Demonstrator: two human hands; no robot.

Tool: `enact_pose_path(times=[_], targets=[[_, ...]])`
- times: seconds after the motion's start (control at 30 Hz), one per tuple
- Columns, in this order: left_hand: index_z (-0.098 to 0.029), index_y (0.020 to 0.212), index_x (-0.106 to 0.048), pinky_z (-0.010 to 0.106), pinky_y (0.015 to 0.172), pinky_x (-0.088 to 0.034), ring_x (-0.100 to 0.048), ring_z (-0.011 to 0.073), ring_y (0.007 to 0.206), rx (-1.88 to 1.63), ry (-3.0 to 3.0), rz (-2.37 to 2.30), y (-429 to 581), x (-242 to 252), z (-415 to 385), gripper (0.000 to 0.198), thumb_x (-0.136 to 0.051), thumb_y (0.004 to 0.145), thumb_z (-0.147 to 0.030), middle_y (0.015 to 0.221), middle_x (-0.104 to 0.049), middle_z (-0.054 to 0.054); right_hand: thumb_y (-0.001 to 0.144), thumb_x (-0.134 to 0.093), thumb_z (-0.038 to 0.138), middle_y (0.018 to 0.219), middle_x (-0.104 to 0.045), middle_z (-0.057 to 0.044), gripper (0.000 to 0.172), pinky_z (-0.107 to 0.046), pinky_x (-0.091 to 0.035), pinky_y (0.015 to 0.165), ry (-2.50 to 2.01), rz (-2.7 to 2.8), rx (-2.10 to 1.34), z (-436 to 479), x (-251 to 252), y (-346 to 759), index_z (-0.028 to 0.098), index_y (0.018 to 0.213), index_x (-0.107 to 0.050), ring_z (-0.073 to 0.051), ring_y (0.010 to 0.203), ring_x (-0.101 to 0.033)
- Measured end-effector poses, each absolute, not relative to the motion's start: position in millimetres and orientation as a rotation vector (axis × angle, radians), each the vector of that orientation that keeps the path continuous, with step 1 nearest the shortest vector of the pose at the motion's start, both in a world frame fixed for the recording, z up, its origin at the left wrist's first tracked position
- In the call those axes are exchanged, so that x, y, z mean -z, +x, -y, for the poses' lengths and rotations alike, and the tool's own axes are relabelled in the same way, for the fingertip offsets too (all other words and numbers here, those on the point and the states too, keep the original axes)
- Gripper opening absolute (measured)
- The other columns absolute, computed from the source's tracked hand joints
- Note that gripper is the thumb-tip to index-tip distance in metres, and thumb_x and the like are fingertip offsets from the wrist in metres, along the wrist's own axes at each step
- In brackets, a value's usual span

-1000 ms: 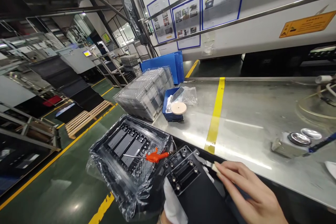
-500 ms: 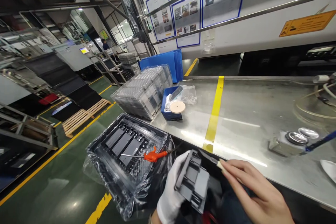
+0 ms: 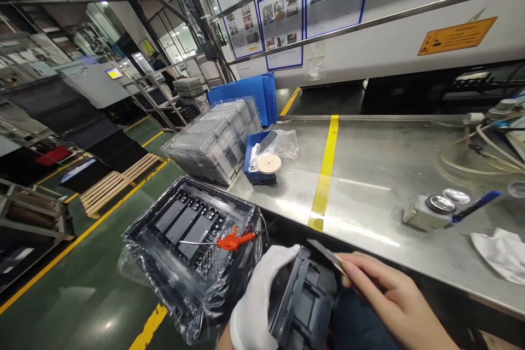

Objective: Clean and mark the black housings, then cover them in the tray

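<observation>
My left hand [image 3: 258,290], in a white glove, is closed around a dark grey moulded plastic part [image 3: 307,306] with ribs and recesses. The part is tilted and low in the view, its bottom cut off by the frame edge. Just right of it, my bare right hand [image 3: 385,290] pinches a thin blade [image 3: 322,251] between thumb and fingers. The blade's tip points up and left, near the part's upper end, apparently not touching it. To the left stands a plastic-lined black crate [image 3: 141,235] holding several black parts, with an orange air blow gun [image 3: 234,240] lying across it.
A steel table [image 3: 369,158] carries a yellow tape stripe [image 3: 326,175], a blue bin [image 3: 255,176] with a round beige disc [image 3: 269,163], and stacked clear trays [image 3: 209,142]. At its right are a pump bottle [image 3: 426,213], a blue pen-like item [image 3: 478,205] and a white cloth [image 3: 500,254].
The plastic part has turned in my left hand and come lower, showing another side. My right hand has turned the blade, which now shows its length. The view has shifted slightly right.
</observation>
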State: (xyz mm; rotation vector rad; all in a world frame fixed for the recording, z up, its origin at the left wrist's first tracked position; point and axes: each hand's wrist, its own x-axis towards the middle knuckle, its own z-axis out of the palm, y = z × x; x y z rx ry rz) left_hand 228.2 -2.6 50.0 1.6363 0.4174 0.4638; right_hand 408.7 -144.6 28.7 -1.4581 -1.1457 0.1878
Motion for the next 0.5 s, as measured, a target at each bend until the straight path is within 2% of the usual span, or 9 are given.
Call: enact_pose_path(times=[0.1,0.17,0.23,0.37,0.43,0.5], targets=[[-0.022,0.101,-0.073,0.040,0.102,-0.044,-0.060,0.0257,0.098,-0.338,1.588,-0.494,233.2,-47.3,5.0,0.028,-0.060,0.087,-0.042,0.098,-0.069,0.007,0.095,-0.050,0.054,0.051,-0.053,0.001,0.052,-0.015,-0.042,0.042,-1.438,1.061,-0.540,142.5,-30.0,403.7,0.017,0.060,-0.061,-0.010,0.045,-0.049],[-0.020,0.090,-0.072,0.036,0.091,-0.049,-0.060,0.0217,0.085,-0.235,1.592,-0.531,237.2,-48.9,6.9,0.033,-0.050,0.093,-0.044,0.086,-0.067,0.006,0.093,-0.050,0.060,0.050,-0.049,0.001,0.057,-0.015,-0.038,0.041,-1.409,1.037,-0.625,140.7,-29.6,400.7,0.016,0.058,-0.058,-0.009,0.045,-0.044],[-0.019,0.086,-0.069,0.033,0.087,-0.049,-0.059,0.0195,0.081,-0.166,1.672,-0.516,240.1,-54.5,7.5,0.031,-0.051,0.093,-0.043,0.084,-0.066,0.005,0.093,-0.050,0.060,0.051,-0.048,0.001,0.056,-0.016,-0.036,0.042,-1.388,1.038,-0.659,138.9,-27.6,399.1,0.016,0.059,-0.059,-0.008,0.046,-0.041],[-0.021,0.097,-0.070,0.035,0.098,-0.046,-0.062,0.0228,0.095,-0.241,1.690,-0.372,239.7,-60.7,3.2,0.025,-0.061,0.088,-0.043,0.097,-0.069,0.004,0.094,-0.049,0.058,0.053,-0.050,0.000,0.056,-0.018,-0.038,0.044,-1.387,1.090,-0.661,139.1,-24.9,400.4,0.016,0.058,-0.058,-0.010,0.049,-0.043],[-0.021,0.106,-0.069,0.039,0.103,-0.044,-0.061,0.0255,0.104,-0.298,1.653,-0.335,237.6,-54.4,-0.3,0.034,-0.068,0.083,-0.046,0.107,-0.069,0.005,0.095,-0.049,0.057,0.051,-0.051,0.000,0.058,-0.017,-0.040,0.045,-1.373,1.170,-0.691,142.7,-27.6,402.4,0.016,0.055,-0.056,-0.009,0.048,-0.045],[-0.019,0.110,-0.066,0.044,0.100,-0.047,-0.061,0.0246,0.105,-0.321,1.647,-0.366,235.4,-42.8,-3.5,0.039,-0.067,0.084,-0.047,0.111,-0.067,0.007,0.096,-0.049,0.053,0.052,-0.056,0.000,0.056,-0.017,-0.045,0.049,-1.370,1.255,-0.704,148.5,-33.2,404.4,0.017,0.056,-0.059,-0.010,0.049,-0.051]])
